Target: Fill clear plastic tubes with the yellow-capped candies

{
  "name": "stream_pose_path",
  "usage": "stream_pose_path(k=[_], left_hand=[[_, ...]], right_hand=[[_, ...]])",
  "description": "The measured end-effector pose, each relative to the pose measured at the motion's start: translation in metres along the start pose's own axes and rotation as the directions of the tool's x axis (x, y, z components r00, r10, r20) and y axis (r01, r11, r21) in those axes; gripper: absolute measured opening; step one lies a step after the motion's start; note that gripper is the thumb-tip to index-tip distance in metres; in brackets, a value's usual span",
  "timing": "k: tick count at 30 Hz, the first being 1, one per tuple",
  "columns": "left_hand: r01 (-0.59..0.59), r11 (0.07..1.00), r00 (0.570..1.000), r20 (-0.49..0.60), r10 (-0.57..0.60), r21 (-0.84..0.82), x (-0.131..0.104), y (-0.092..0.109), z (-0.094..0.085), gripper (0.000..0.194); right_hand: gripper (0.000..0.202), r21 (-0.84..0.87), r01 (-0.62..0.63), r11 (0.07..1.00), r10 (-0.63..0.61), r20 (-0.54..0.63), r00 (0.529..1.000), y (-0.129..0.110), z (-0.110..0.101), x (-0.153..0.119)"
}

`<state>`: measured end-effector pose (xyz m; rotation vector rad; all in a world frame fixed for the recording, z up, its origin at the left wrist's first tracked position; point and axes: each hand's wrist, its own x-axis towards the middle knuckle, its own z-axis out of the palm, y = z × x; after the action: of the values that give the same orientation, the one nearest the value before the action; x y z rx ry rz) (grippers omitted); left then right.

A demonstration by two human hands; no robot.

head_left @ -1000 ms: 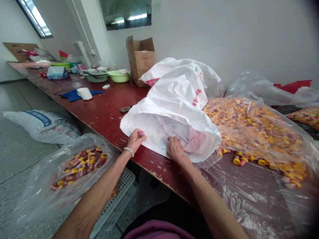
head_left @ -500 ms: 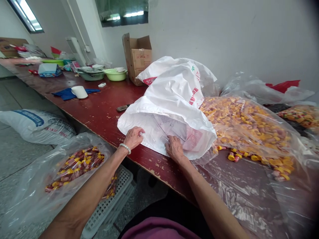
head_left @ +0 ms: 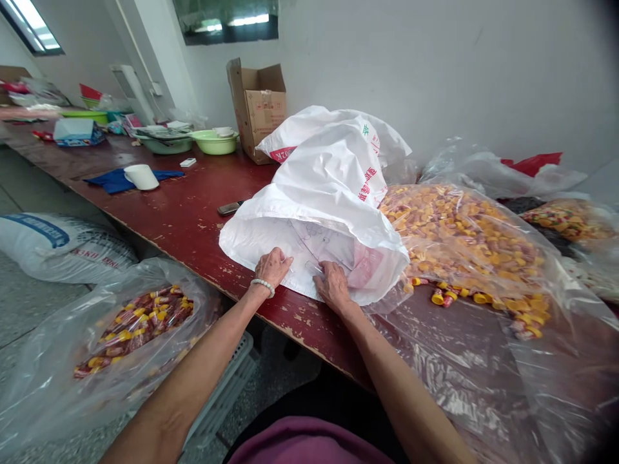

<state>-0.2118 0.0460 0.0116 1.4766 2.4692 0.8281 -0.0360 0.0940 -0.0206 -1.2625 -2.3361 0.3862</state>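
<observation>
A large white woven sack [head_left: 314,193] with red and green print lies on the table, its mouth gaping toward me. Inside the opening show clear, thin-edged pieces [head_left: 322,240], too see-through to name. My left hand [head_left: 273,267], with a beaded bracelet at the wrist, is closed at the sack's lower lip, thumb against fingers; a tiny pale bit shows at the tips. Just right of it, my right hand [head_left: 333,285] rests at the same lip with fingers curled together near a small clear piece. What either hand pinches is too small to make out.
Right of the sack, a clear bag [head_left: 464,225] bulges with yellow-capped tubes. Another open plastic bag [head_left: 140,322] of them sits low left, by a grey crate [head_left: 225,386]. Behind stand a cardboard box [head_left: 264,116] and a green basin [head_left: 215,142]. A phone [head_left: 229,208] lies beside the sack.
My left hand has moved right and inward over the sack's lip, closer to my right hand. The right hand has hardly moved; the whole view has shifted slightly.
</observation>
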Motion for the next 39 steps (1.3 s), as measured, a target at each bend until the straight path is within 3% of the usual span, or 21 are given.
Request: stream_pose_path(k=[5,10,23,26,30,33,35,37,39], left_hand=[[0.072,0.991,0.995,0.08,-0.064,-0.112,0.003,0.003,0.006,0.038],[0.003,0.97,0.987,0.157,0.037,-0.244,-0.001,0.0,0.008,0.043],[-0.13,0.847,0.975,0.089,0.204,-0.516,-0.032,-0.008,0.004,0.034],[-0.062,0.776,0.97,0.146,0.196,-0.627,-0.033,-0.006,0.001,0.027],[0.09,0.504,0.954,0.22,0.206,-0.859,-0.034,-0.002,-0.004,0.019],[0.216,0.347,0.948,0.282,0.15,-0.913,-0.037,-0.002,-0.007,0.024],[0.259,0.32,0.935,0.32,0.154,-0.911,-0.039,-0.002,-0.009,0.028],[0.283,0.339,0.901,0.37,0.227,-0.897,-0.041,-0.001,-0.013,0.029],[0.352,0.351,0.819,0.468,0.333,-0.867,-0.041,-0.001,-0.015,0.032]], right_hand=[[0.03,0.034,0.007,0.999,-0.006,-0.017,1.0,0.002,0.003,0.0],[0.03,0.117,0.001,0.993,0.001,-0.02,1.0,0.003,-0.001,0.0],[0.03,0.412,0.092,0.906,-0.105,0.009,0.994,-0.011,-0.021,-0.015],[0.03,0.498,0.095,0.862,-0.116,0.01,0.993,-0.015,-0.022,-0.017],[0.032,0.721,-0.052,0.691,0.016,0.057,0.998,-0.016,-0.017,-0.015],[0.039,0.825,-0.095,0.557,0.084,0.058,0.995,-0.019,-0.017,-0.015],[0.036,0.804,-0.085,0.589,0.052,0.067,0.996,-0.022,-0.021,-0.018],[0.028,0.718,-0.051,0.694,-0.029,0.099,0.995,-0.026,-0.028,-0.022],[0.025,0.638,0.0,0.77,-0.093,0.112,0.989,-0.029,-0.032,-0.024]])
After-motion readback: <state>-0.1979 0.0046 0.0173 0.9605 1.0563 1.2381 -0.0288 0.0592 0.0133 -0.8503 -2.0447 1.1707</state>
